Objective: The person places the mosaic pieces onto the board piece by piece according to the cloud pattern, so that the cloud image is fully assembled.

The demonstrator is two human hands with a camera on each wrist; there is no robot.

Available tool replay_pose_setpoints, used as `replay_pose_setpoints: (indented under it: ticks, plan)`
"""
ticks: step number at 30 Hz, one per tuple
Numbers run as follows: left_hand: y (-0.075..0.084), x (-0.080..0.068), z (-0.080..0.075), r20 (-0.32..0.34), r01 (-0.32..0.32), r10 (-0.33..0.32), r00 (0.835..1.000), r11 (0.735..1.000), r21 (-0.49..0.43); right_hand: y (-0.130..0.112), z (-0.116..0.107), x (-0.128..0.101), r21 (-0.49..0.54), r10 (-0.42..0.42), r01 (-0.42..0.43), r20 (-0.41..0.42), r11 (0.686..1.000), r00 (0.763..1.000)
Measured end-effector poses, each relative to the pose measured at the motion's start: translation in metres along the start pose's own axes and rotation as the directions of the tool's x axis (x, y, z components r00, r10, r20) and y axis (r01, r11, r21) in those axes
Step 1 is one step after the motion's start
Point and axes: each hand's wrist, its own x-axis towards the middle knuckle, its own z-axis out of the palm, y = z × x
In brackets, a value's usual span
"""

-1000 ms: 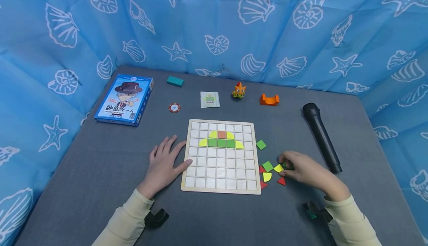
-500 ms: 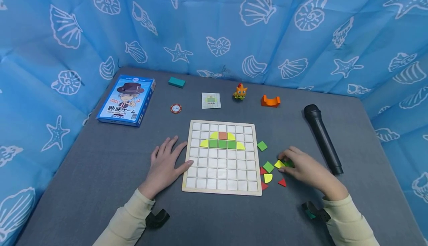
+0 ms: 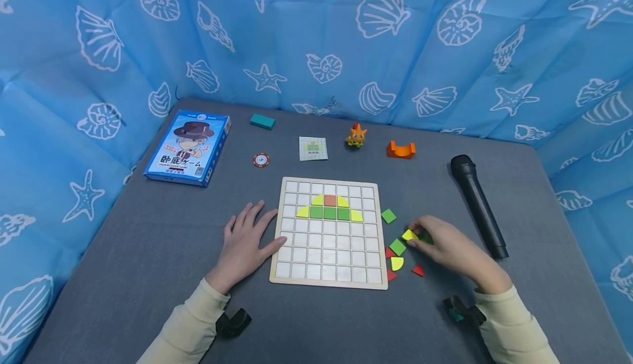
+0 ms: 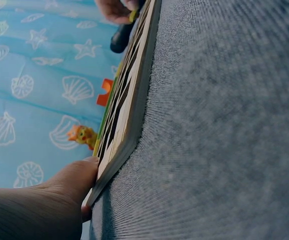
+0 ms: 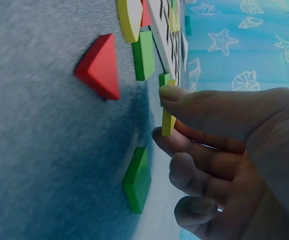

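Right hand (image 3: pixel 447 246) pinching a yellow tile (image 3: pixel 409 235) above the table (image 3: pixel 148 254), left hand (image 3: pixel 244 243) flat, fingers straight, steadying the grid board (image 3: pixel 327 276)

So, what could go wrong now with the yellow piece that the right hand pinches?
The right hand pinches the yellow piece only by its thin edges, so it may slip and fall among the loose pieces. The left hand merely touches the board at its edge, so a push on a cell could shift it.

A grey table (image 3: pixel 148 254) carries a grid board (image 3: pixel 328 276), loose tiles (image 3: pixel 397 247), microphone (image 3: pixel 477 204) and game box (image 3: pixel 188 147).
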Motion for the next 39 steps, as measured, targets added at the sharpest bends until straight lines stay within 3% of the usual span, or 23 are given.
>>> replay_pose_setpoints:
  ticks: [5, 13, 22, 32, 39]
  plan:
    - [0.0, 0.001, 0.0, 0.0, -0.001, 0.001, 1.0, 1.0, -0.002, -0.006, -0.001, 0.006, 0.013, -0.025, 0.024, 0.024, 1.0, 0.999]
    - [0.0, 0.001, -0.001, 0.016, 0.005, -0.005, 1.0, 1.0, 0.005, -0.026, 0.003, 0.022, 0.026, -0.141, 0.14, 0.035, 0.99, 0.989]
    - [0.001, 0.001, 0.0, 0.007, 0.002, -0.002, 1.0, 1.0, -0.003, -0.046, 0.011, 0.043, -0.005, -0.189, 0.189, 0.065, 0.982, 0.98]
    - [0.001, 0.0, 0.001, 0.0, 0.0, 0.0, 1.0, 1.0, -0.001, -0.054, 0.02, 0.054, -0.011, -0.282, 0.283, 0.053, 0.959, 0.958]
    - [0.0, 0.0, 0.001, -0.002, -0.002, 0.002, 1.0, 1.0, 0.004, -0.057, 0.021, 0.055, -0.033, -0.287, 0.289, 0.052, 0.957, 0.956]
